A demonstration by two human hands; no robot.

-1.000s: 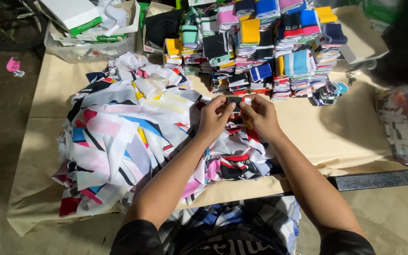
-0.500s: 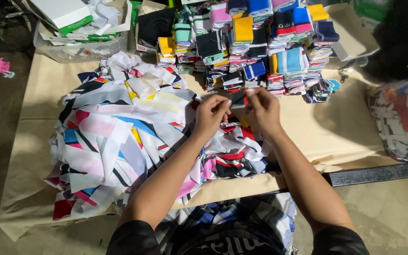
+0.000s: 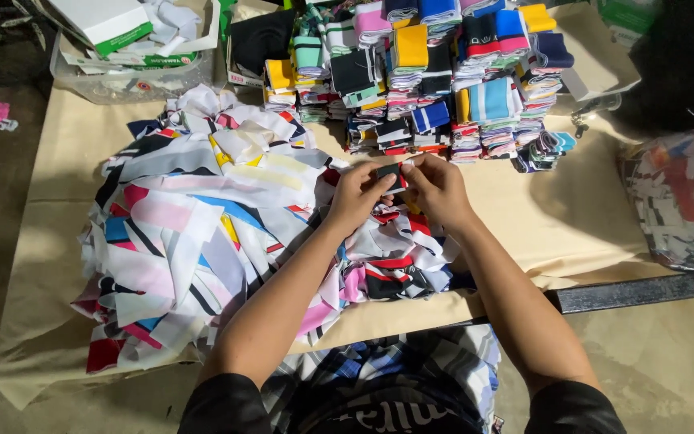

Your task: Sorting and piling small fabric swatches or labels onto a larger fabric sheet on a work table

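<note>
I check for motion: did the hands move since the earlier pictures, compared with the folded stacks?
No. The left hand and right hand pinch the small dark piece just before the folded stacks, as earlier.

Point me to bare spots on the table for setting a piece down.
Bare tan sheet lies right of the hands, between the folded stacks and the clear bag. A narrower strip runs left of the loose pile. Crowded: the pile, the stacks, and where left hand and right hand meet.
</note>
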